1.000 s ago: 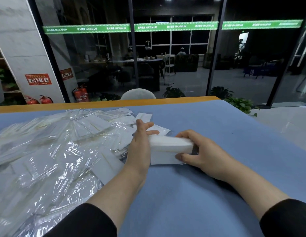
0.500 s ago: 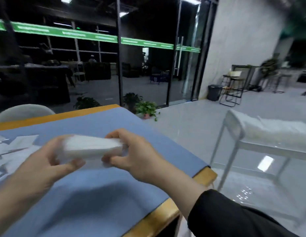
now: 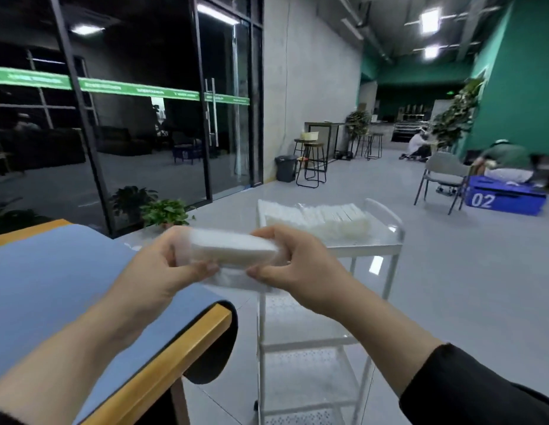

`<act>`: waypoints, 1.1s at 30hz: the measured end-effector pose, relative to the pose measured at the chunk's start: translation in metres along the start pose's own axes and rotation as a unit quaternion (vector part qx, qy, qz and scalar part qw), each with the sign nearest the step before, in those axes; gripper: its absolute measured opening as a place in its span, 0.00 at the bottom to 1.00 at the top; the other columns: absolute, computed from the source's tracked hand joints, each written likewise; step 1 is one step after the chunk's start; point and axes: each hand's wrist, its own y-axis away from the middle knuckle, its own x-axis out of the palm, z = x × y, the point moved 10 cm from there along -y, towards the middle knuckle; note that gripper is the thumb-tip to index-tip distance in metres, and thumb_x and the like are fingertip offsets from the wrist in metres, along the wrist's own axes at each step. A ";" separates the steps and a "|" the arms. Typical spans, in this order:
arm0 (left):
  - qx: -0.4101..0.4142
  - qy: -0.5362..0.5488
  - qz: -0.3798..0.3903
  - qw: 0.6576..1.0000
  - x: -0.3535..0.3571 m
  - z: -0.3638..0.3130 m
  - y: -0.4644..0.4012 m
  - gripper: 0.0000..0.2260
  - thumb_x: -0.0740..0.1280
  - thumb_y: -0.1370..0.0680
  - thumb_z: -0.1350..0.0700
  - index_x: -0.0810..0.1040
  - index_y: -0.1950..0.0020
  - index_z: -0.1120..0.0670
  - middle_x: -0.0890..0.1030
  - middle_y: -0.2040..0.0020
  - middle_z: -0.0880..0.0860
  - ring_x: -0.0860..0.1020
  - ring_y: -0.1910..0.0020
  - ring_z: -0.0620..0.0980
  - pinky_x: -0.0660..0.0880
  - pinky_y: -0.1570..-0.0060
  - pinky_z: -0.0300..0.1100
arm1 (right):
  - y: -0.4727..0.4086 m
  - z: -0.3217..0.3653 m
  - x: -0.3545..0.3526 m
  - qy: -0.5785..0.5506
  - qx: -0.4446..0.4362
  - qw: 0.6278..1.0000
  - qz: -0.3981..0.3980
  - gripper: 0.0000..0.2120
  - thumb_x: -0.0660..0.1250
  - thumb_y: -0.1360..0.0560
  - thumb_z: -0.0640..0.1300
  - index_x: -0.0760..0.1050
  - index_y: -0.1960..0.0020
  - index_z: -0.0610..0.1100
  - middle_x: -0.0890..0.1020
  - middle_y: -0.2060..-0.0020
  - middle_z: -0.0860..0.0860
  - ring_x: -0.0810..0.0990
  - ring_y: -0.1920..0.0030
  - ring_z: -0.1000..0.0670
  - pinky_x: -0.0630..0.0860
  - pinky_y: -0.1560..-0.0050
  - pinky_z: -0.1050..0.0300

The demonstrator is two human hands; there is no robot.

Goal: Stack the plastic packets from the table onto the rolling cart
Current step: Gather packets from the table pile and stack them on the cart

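Note:
A thick white stack of plastic packets [image 3: 233, 250] hangs in the air between my hands, over the table's right corner and just in front of the cart. My left hand [image 3: 166, 265] grips its left end, thumb underneath. My right hand [image 3: 294, 265] grips its right end. The white rolling cart [image 3: 386, 250] stands right of the table, and its top shelf holds a row of packets [image 3: 325, 219]. The loose packets left on the table are out of view.
The blue-covered table [image 3: 52, 277] with a wooden edge fills the lower left. Potted plants [image 3: 163, 211] stand by the glass doors. Further off are stools, a bin, a grey chair [image 3: 445, 176], a blue box marked 02 [image 3: 506, 200] and people crouched on the floor.
The view has swung right from the table towards the cart. Both hands have carried the stack off the tabletop and rightward to the table's corner, near the cart's top shelf.

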 end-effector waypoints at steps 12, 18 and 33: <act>-0.163 0.187 -0.052 0.967 0.140 -0.008 -0.072 0.13 0.64 0.16 0.47 0.81 0.48 0.55 0.85 0.50 0.57 0.86 0.52 0.58 0.83 0.47 0.54 | 0.003 -0.059 -0.100 0.264 -0.076 0.924 -0.266 0.20 0.73 0.25 0.43 0.75 0.35 0.45 0.78 0.46 0.54 0.77 0.49 0.53 0.77 0.50 0.57; -0.085 0.081 0.024 0.993 0.176 -0.023 -0.110 0.10 0.62 0.16 0.45 0.80 0.46 0.47 0.85 0.46 0.48 0.85 0.49 0.47 0.81 0.43 0.50 | 0.000 -0.092 -0.180 0.191 0.001 0.918 -0.347 0.13 0.71 0.23 0.47 0.77 0.40 0.49 0.80 0.50 0.56 0.76 0.51 0.56 0.74 0.50 0.60; 0.133 -0.313 0.063 0.938 0.214 -0.044 -0.203 0.16 0.60 0.16 0.48 0.77 0.31 0.49 0.81 0.39 0.48 0.77 0.39 0.50 0.73 0.39 0.47 | -0.073 -0.158 -0.283 0.328 0.180 0.851 -0.369 0.07 0.67 0.23 0.45 0.74 0.46 0.44 0.75 0.60 0.51 0.73 0.57 0.46 0.65 0.61 0.54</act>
